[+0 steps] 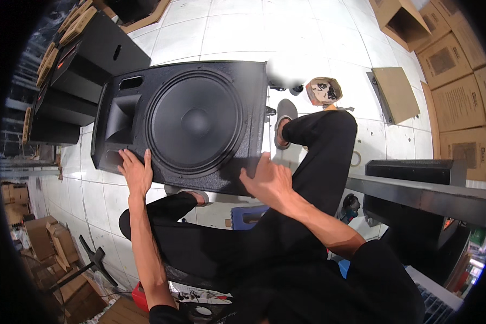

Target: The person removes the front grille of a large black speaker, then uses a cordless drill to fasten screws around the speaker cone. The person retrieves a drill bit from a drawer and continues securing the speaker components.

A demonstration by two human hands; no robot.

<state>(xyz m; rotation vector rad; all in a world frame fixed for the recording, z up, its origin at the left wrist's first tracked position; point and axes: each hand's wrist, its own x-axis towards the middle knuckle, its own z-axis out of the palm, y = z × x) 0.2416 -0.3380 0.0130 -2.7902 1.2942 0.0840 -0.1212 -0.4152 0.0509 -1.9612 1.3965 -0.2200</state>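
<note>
Head view: one black speaker cabinet (181, 121), centre-left of the frame, front facing the camera. On that front, counted: one woofer (194, 123), one horn (123, 117), one handle slot (131, 82). Two hands on the job. Left hand (137, 175): wide, fingers spread flat on the lower left edge, nothing gripped. Right hand (269, 183): half-curled at the lower right corner, blurred; can't tell if gripping. Probably spaced apart to steady both ends; probably face out for front access. Upper right: one carton (324, 90) of small parts, likely kept within reach.
</note>
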